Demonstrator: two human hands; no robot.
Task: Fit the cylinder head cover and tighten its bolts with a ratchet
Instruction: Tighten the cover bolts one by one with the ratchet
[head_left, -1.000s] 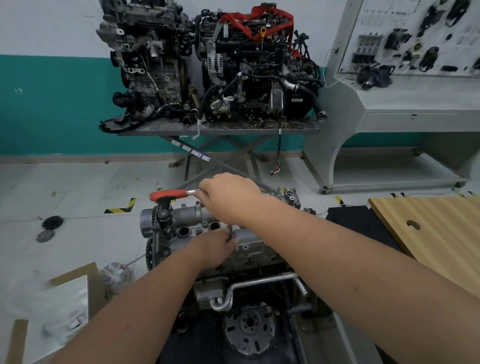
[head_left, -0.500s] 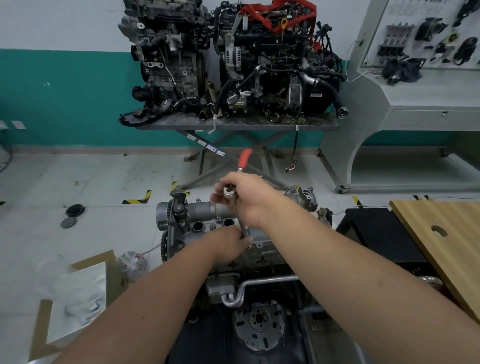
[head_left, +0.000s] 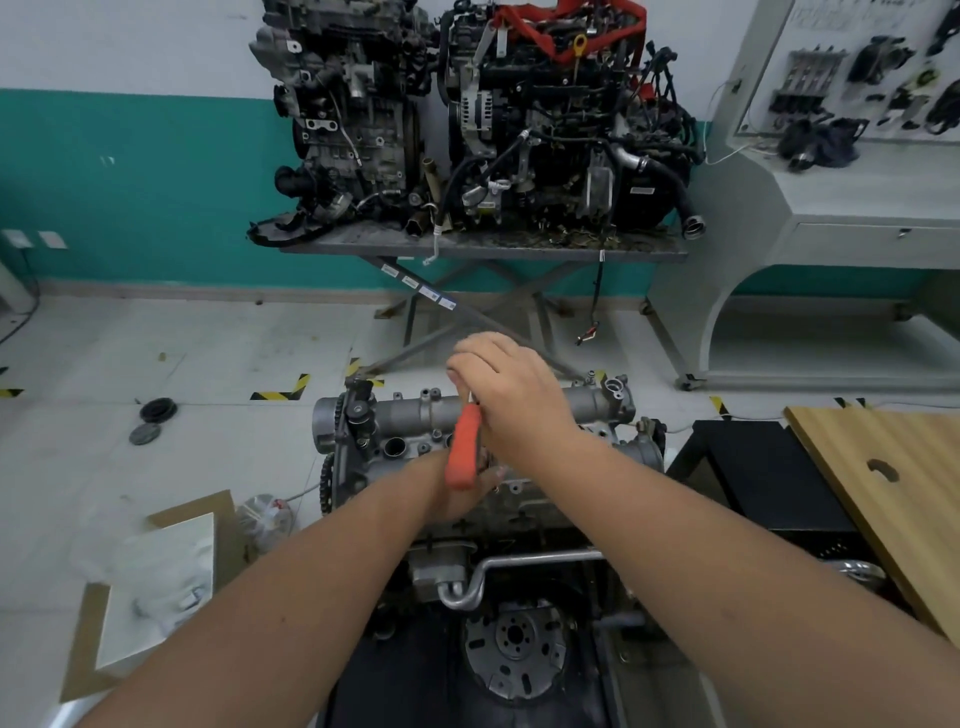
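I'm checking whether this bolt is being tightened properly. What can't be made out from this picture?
Head view only:
- The bolt and socket: hidden under the right hand and left hand.
- The ratchet: its head is covered by the right hand; only the red handle shows.
- The left hand's grip: covered by the handle and right wrist.
- The cylinder head cover: its middle is blocked by both hands, so its seating is unclear.

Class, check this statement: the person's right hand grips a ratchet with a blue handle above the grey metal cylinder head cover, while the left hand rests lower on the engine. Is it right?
One detail is wrong: the handle is orange-red, not blue. In the head view the right hand grips the orange-red-handled ratchet above the grey metal cylinder head cover, and the left hand rests lower on the engine.
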